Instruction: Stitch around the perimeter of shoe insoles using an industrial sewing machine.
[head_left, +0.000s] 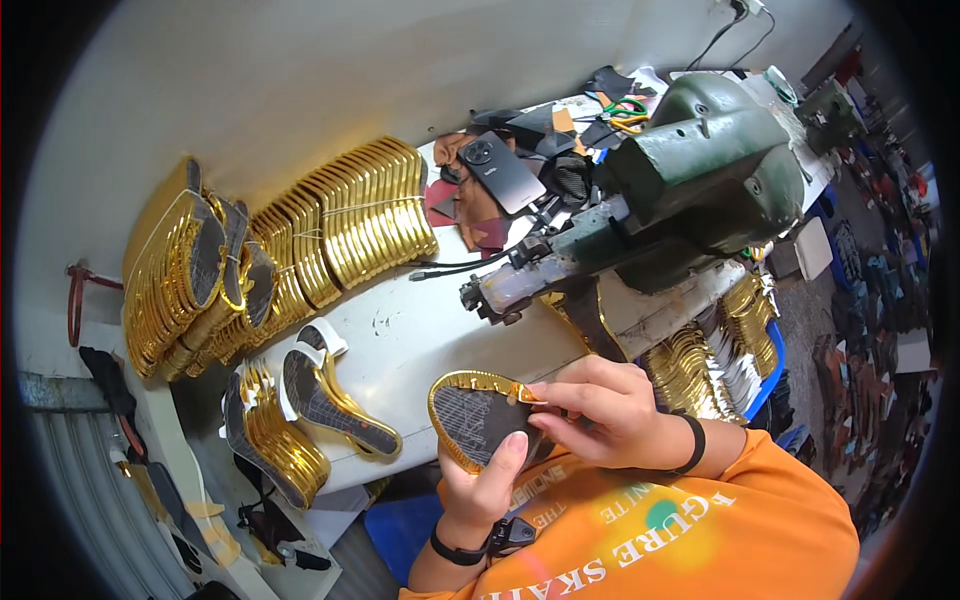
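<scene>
A dark grey insole (482,418) with a shiny gold folded edge is held in front of my orange shirt. My left hand (482,490) grips its lower part, the thumb lying on the dark face. At its upper right rim my right hand (612,408) pinches the gold edging between thumb and fingers. Small white lumps show by the right fingertips; what they are I cannot tell. Another gold-edged insole (588,318) lies partly hidden under the dark green machine (700,170). Left of my hands, several gold-edged insoles (345,400) stand in small groups at the table's front edge.
Bundles of tied gold insoles (365,215) line the table's back left. A black phone (502,172) lies on leather scraps (478,215), with green-handled scissors (625,108) behind. At right, a blue bin (768,372) holds more gold pieces. A red hook (76,305) juts out at far left.
</scene>
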